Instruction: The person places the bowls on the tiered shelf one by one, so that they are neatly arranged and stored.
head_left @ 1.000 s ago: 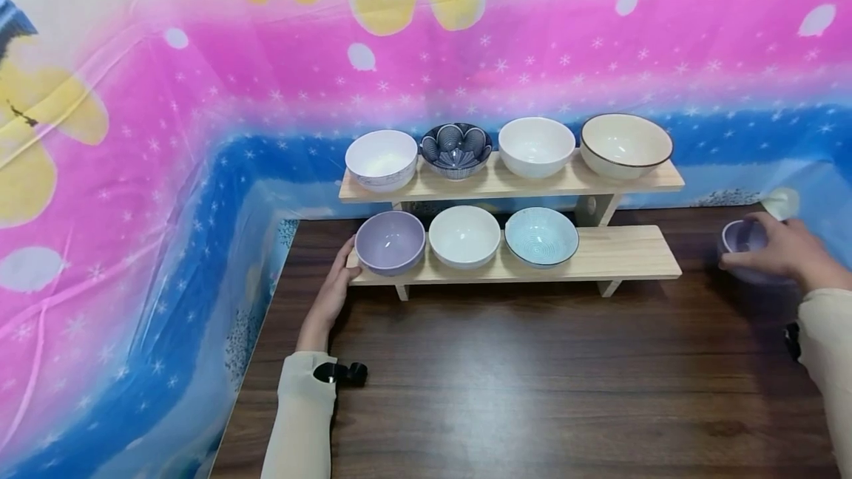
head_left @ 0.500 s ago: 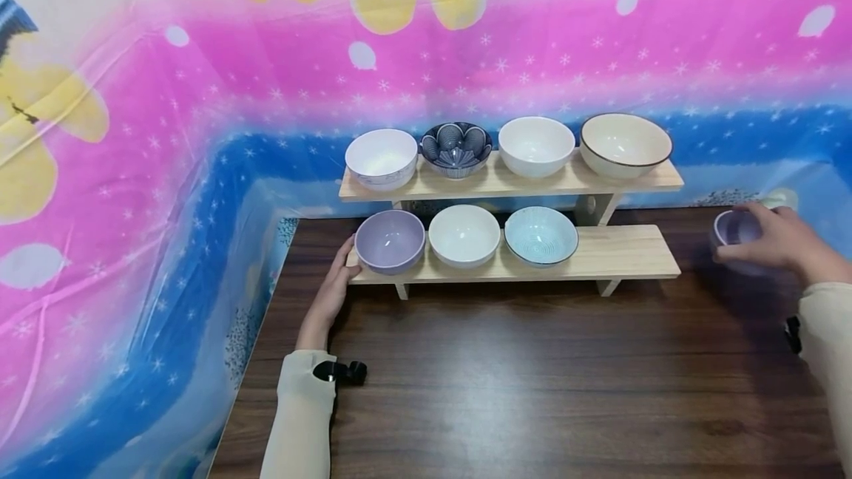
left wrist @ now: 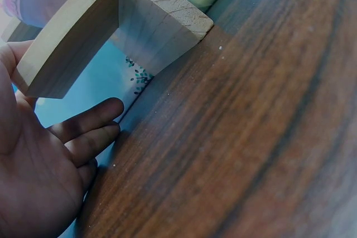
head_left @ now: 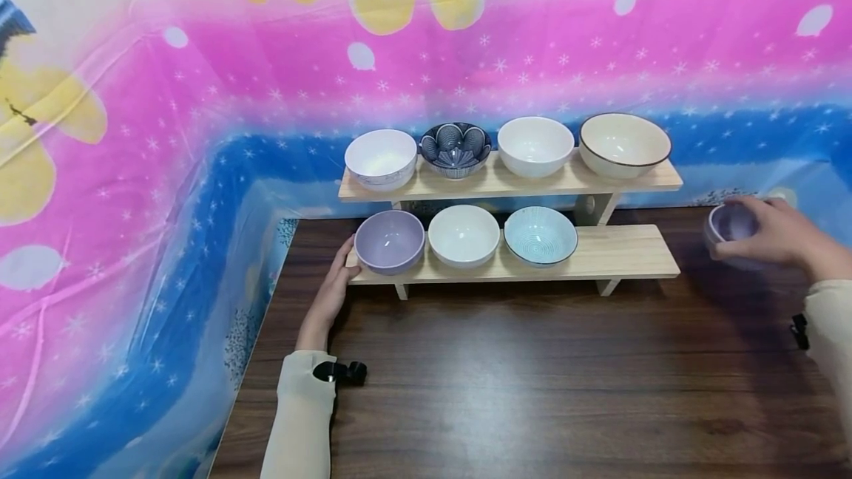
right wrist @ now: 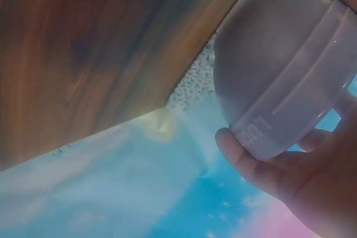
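My right hand (head_left: pixel 779 239) holds a small purple bowl (head_left: pixel 731 225) by its rim, off the table to the right of the wooden shelf stand. In the right wrist view the underside of this bowl (right wrist: pixel 279 65) shows, with pale lettering near the rim and fingers around it. My left hand (head_left: pixel 333 294) grips the left end of the lower shelf (head_left: pixel 626 253), beside another purple bowl (head_left: pixel 390 242). Seen from the left wrist, the shelf's end (left wrist: pixel 42 79) sits between thumb and index finger, while the other fingers of the hand (left wrist: pixel 50 165) stick out straight below it.
A white bowl (head_left: pixel 464 236) and a light blue bowl (head_left: pixel 541 236) share the lower shelf; its right part is bare wood. On the upper shelf (head_left: pixel 466 187) stand several bowls, including a dark patterned one (head_left: pixel 455 150). Printed cloth (head_left: pixel 426 72) hangs behind the brown table (head_left: pixel 506 375).
My right hand has moved slightly left and up with the purple bowl, toward the stand. The left hand and the bowls on the stand stay put.
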`<move>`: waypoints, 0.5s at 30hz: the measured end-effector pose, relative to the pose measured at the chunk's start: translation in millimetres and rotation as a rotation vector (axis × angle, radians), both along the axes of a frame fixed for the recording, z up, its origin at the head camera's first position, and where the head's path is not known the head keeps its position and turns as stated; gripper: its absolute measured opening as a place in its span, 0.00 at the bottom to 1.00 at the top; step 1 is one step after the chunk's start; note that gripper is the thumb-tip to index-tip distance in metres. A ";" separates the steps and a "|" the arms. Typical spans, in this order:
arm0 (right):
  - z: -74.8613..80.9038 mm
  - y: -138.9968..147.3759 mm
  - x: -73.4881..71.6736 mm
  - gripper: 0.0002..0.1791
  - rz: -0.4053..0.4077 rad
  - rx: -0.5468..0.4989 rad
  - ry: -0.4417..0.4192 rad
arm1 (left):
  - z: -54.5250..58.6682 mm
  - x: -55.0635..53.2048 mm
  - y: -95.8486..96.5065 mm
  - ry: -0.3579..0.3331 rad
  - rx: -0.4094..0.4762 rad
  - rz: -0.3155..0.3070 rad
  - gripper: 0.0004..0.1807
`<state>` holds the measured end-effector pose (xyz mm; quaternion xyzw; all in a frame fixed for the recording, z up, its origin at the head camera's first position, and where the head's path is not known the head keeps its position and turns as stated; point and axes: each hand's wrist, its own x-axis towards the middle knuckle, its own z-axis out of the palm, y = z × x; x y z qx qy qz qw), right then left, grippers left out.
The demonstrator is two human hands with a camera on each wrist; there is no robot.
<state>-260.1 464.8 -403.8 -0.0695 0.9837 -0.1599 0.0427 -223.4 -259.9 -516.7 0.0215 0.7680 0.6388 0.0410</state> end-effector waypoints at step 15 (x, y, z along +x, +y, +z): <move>29.4 -20.9 8.9 0.60 0.043 0.003 -0.009 | 2.0 2.1 0.5 -0.004 0.010 -0.006 0.39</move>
